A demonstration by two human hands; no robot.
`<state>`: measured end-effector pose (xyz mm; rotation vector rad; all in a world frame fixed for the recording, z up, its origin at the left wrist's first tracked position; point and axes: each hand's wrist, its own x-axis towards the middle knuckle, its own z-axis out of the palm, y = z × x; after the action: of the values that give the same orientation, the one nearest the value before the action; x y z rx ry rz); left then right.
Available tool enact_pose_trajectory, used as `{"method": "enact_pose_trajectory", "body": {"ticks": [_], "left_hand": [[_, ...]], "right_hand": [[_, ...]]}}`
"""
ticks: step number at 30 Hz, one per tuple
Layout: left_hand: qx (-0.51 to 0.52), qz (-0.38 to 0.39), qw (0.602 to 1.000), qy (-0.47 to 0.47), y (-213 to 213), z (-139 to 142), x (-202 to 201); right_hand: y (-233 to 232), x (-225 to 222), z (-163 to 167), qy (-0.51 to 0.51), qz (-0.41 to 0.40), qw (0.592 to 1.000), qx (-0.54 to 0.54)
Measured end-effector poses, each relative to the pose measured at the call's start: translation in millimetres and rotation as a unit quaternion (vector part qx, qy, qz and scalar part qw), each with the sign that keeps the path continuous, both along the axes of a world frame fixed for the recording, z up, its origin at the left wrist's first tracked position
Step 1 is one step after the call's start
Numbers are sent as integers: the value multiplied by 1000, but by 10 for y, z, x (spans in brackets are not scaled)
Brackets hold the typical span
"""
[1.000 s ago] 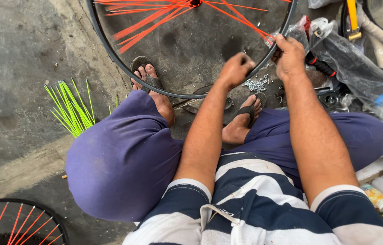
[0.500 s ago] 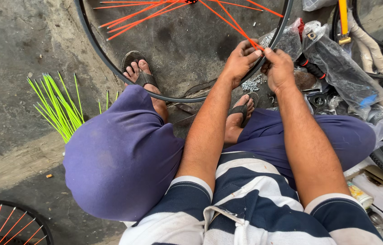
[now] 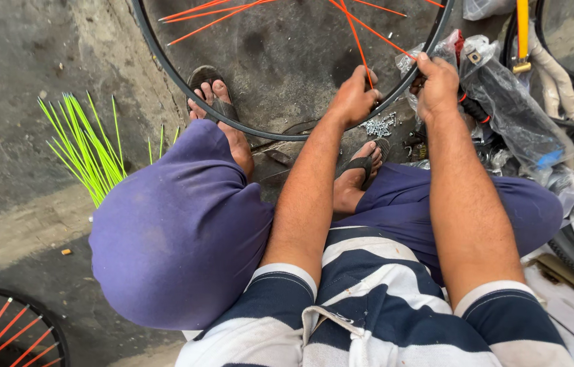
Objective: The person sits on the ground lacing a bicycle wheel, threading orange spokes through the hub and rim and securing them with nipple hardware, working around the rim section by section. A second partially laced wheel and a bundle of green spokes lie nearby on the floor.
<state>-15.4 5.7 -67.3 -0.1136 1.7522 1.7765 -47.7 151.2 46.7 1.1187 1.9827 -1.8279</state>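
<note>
Where both hands meet, black rim (image 3: 246,126), orange spoke (image 3: 355,41) seemingly within left grip (image 3: 355,98)

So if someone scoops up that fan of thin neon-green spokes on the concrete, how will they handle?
The neon-green spokes look thin and long, so probably light and slightly springy. Lying loose, they would likely roll and scatter.

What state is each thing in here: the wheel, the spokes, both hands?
wheel rim: upright on the ground, orange spokes fitted
left hand: gripping an orange spoke at the rim
right hand: pinching the rim's edge
green spokes: loose, fanned on the floor
small metal nipples: piled loose
</note>
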Motion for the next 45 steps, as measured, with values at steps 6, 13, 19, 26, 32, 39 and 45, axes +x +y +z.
{"method": "enact_pose_trajectory", "body": {"ticks": [6,13,19,26,32,39,45], "left_hand": [[-68,16,997,41,100,24,149],[-57,6,998,24,3,164,111],[-53,10,998,25,-18,224,96],[-20,-3,999,-44,-10,94,45],[69,43,993,-88,154,-4,35],[240,78,943,-215,234,37,-74],[241,75,941,-224,163,95,-93]], "right_hand": [[27,67,-151,-4,18,1000,7],[46,87,-201,-11,32,999,10],[22,68,-184,-23,19,999,14],[54,103,-145,-30,-3,1000,-3],[202,324,41,22,-80,996,-44],[-8,837,258,25,-146,987,-64],[-265,901,169,18,-141,990,7]]}}
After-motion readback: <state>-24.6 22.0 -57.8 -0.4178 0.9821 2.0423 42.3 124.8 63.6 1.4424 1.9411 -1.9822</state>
